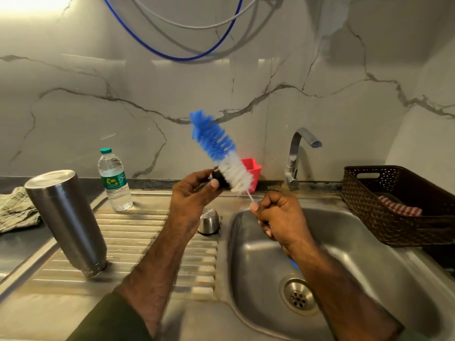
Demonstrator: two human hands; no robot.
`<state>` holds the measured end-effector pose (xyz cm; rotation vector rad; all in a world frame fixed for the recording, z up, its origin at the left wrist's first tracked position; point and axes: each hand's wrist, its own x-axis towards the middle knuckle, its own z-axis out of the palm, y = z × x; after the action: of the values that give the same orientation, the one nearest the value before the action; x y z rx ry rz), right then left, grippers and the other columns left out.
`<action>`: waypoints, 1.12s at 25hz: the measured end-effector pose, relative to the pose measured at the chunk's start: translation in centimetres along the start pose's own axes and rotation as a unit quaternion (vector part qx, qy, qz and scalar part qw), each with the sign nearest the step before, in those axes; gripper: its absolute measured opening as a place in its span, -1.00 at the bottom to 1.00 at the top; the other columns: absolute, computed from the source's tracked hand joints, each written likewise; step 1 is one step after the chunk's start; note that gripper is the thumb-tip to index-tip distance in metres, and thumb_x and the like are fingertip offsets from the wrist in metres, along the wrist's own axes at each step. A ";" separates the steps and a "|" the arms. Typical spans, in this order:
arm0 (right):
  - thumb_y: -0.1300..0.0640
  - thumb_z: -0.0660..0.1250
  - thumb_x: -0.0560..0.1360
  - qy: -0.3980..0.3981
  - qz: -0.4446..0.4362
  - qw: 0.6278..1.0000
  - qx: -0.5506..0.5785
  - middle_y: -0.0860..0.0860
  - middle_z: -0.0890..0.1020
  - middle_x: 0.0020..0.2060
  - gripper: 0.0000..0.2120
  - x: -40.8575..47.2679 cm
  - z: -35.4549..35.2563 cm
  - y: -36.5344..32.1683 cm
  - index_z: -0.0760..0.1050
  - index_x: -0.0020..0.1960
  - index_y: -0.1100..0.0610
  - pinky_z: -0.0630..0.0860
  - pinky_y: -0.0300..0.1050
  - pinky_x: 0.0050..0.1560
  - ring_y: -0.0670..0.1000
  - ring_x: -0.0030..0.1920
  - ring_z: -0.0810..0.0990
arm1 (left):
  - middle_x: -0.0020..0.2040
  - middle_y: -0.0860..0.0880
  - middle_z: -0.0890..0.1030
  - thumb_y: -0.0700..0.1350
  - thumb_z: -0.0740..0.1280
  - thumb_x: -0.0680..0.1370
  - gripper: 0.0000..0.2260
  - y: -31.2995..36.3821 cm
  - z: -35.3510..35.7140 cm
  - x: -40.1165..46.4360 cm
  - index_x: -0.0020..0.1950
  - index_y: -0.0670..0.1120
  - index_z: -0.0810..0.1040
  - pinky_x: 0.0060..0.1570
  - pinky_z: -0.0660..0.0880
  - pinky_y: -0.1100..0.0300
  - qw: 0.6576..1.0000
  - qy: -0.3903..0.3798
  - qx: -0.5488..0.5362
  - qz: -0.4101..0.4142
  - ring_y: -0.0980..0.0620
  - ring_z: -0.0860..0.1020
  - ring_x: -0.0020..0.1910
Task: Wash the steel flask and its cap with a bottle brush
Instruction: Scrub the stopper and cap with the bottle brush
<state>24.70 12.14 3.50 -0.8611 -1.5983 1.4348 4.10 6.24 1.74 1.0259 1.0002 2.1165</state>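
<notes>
Cap stage: left hand [194, 190] pinches black cap [218, 179], right hand [278, 212] fists bottle brush [221, 153] against it; flask [66, 217] inverted at 9 o'clock, seemingly washed.

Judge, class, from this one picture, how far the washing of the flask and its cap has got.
Looks done: the steel flask stands upside down on the draining board, apparently draining; a steel cup lid sits beside it. In hand: the left hand holds a small black cap against the bottle brush, gripped by the right hand. Left: finishing and rinsing the cap; the tap isn't running.
</notes>
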 end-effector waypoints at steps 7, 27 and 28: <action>0.32 0.45 0.55 -0.011 0.027 0.999 -0.016 0.20 0.48 -0.42 -0.73 -0.2 -1.1 0.4 0.42 -0.18 0.43 0.19 -0.20 -0.52 0.01 -0.56 0.29 | 0.09 -0.22 0.74 -0.27 0.50 0.46 -0.70 0.6 -0.6 0.6 0.18 -0.24 0.65 0.10 0.70 0.02 0.997 0.069 -0.043 0.012 -0.19 0.75 0.07; 0.33 0.42 0.56 -0.002 0.017 1.000 0.002 0.20 0.48 -0.42 -0.76 0.2 -1.0 -0.3 0.41 -0.15 0.45 0.20 -0.13 -0.45 0.04 -0.52 0.30 | 0.10 -0.23 0.74 -0.28 0.54 0.48 -0.73 0.2 -0.7 0.2 0.18 -0.19 0.69 0.16 0.68 -0.03 1.000 0.003 0.006 -0.004 -0.19 0.73 0.12; 0.35 0.41 0.55 -0.014 0.023 1.000 -0.002 0.22 0.49 -0.40 -0.77 0.0 -1.2 -0.3 0.41 -0.14 0.46 0.19 -0.13 -0.45 0.04 -0.52 0.29 | 0.09 -0.22 0.75 -0.28 0.53 0.47 -0.72 0.3 -0.7 0.3 0.18 -0.20 0.68 0.17 0.68 -0.04 1.000 0.021 -0.007 -0.009 -0.20 0.74 0.11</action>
<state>25.77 12.62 3.82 -0.8894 -1.6133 1.4823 3.33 6.02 1.81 0.9664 1.0104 2.1359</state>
